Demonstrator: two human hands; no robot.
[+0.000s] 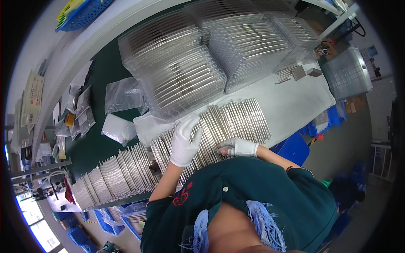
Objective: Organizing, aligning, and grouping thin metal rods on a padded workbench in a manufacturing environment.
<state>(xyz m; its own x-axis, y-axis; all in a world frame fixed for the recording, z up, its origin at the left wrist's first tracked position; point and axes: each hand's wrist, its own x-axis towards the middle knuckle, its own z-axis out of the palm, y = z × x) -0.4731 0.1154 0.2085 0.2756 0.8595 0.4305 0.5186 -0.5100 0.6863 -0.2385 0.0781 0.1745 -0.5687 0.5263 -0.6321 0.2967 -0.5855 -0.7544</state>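
Note:
A long row of thin silvery metal rods (114, 175) lies side by side along the near part of the bench. My left hand (184, 142), in a white glove, rests over the middle of the row, its fingers stretched out and the thumb apart. Beside it, my right hand (239, 148) is bent in at the near ends of the rods, also gloved, with bare fingertips showing. Its fingers are curled together; whatever they may pinch is too small to make out. Small dark blocks (155, 168) sit against the rods left of my left hand.
Tall stacks of clear plastic trays (181, 80) holding silvery rods stand behind the row. White sheeting (295, 99) covers the bench's right part, with small grey blocks (298, 73) on it. Clear bags (122, 95) lie at left; a blue bin (292, 149) is at right.

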